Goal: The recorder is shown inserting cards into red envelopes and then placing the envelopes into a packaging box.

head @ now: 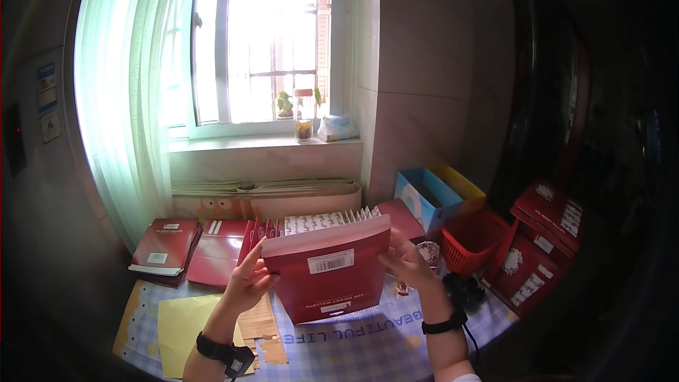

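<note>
Raised above the table in front of me is a dark red printed cardboard packet (pixel 331 276), with a pale flap along its top and a barcode label on its face. My left hand (pixel 252 276) grips its left edge, thumb in front. At its right edge, my right hand (pixel 406 257) holds it between thumb and fingers. Behind the packet stand a row of white patterned folded cards (pixel 314 223) and several red packets on edge. Farther left lie a red flat packet (pixel 215 252) and a stack of red packets (pixel 163 246).
A checked tablecloth (pixel 339 350) covers the table, bearing yellow paper (pixel 185 329) and brown adhesive strips (pixel 260 323). At right are a blue box (pixel 429 204), a yellow box (pixel 467 185), a red plastic basket (pixel 472 244) and red packets (pixel 536 270). A bottle (pixel 303 116) stands on the windowsill.
</note>
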{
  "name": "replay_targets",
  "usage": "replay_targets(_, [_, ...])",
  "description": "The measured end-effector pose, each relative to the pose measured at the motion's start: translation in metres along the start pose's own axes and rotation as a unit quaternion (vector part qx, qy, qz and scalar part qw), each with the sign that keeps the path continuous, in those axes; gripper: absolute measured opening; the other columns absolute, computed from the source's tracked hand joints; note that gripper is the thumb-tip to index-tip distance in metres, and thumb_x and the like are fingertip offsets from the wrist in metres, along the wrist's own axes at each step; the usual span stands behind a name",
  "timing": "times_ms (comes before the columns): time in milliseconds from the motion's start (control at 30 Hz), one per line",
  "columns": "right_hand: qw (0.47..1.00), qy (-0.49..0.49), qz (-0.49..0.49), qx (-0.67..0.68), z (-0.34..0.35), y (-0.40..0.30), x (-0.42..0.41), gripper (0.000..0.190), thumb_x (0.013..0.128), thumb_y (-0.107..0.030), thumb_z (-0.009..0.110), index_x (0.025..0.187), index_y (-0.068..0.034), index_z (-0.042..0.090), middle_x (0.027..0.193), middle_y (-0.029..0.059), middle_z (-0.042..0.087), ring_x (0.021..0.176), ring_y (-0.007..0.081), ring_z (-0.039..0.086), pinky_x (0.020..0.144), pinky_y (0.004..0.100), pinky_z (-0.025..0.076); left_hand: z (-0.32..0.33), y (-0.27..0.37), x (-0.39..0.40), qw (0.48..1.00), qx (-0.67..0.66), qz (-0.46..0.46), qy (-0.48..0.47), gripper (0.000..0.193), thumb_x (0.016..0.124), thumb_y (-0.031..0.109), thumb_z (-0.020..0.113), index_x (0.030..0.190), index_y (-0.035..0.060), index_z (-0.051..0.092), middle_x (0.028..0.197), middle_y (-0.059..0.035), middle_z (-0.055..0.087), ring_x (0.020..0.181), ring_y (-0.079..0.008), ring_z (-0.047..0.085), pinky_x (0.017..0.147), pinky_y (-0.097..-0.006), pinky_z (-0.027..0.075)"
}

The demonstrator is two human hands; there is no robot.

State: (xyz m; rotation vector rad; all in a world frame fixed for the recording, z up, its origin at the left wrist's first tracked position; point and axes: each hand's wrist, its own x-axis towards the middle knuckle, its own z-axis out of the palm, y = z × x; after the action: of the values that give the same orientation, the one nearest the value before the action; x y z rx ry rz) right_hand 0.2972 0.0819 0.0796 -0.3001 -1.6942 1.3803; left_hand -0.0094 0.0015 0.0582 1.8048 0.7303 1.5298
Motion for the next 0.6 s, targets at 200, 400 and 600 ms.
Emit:
replay_targets(200, [0.969,0.174,-0.176,0.012,0.003,0.005,0.006,0.047,0.079,0.005,0.057,0.115,-0.012,0.034,0.106,0.0063,0.048,0.094,0.0142,0.053,0.078,0.0237,0.045,0.002,-0.002,0.0,0.998,-0.002,0.04,0.048,0.066,0.081,-0.006,0.055,0.136,0.0078,0.022,0.099,-0.009,0.056,0.081,-0.0132,0.058,0.069,-0.0263,0.05])
replay_targets(400, [0.976,0.162,-0.143,-0.011,-0.006,0.009,0.004,0.04,0.077,0.009,0.057,0.106,-0.011,0.038,0.106,0.0042,0.047,0.093,0.0138,0.054,0.078,0.0241,0.046,0.004,-0.007,0.0,0.998,0.018,0.055,0.027,0.051,0.081,-0.007,0.054,0.128,0.0045,0.038,0.099,-0.0096,0.058,0.085,-0.0136,0.058,0.076,-0.0268,0.049])
replay_targets(600, [0.973,0.179,-0.141,-0.043,-0.011,0.004,-0.002,0.03,0.076,0.009,0.058,0.1,-0.006,0.048,0.101,0.0021,0.051,0.088,0.0106,0.055,0.074,0.0225,0.046,0.006,-0.004,0.001,0.998,0.015,0.056,0.026,0.05,0.08,-0.009,0.053,0.127,0.0037,0.039,0.102,-0.0104,0.059,0.089,-0.014,0.058,0.079,-0.028,0.048])
